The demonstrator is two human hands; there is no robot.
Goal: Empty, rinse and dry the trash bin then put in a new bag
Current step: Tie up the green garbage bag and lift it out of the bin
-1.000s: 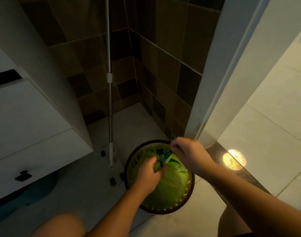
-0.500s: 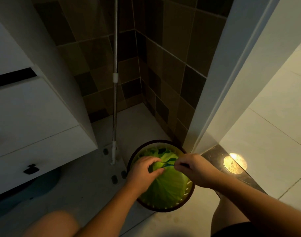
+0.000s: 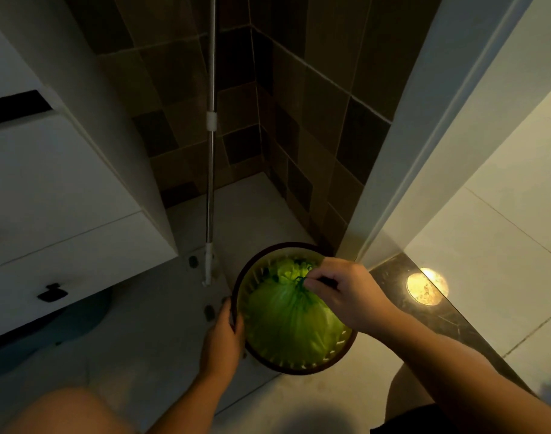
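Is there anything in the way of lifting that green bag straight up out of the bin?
Nothing visible blocks it. The right hand already pinches the tied neck of the green bag, and the space above the bin is open. The left hand grips the bin's rim at the side, and the mop pole stands apart behind.

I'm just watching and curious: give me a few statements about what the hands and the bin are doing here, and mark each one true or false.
1. The right hand pinches the gathered top of the green bag. True.
2. The left hand also holds the bag's knot. False: it grips the rim of the bin.
3. The bag lies on the floor beside the bin. False: it sits inside the bin.
4. A mop pole stands in the tiled corner behind the bin. True.
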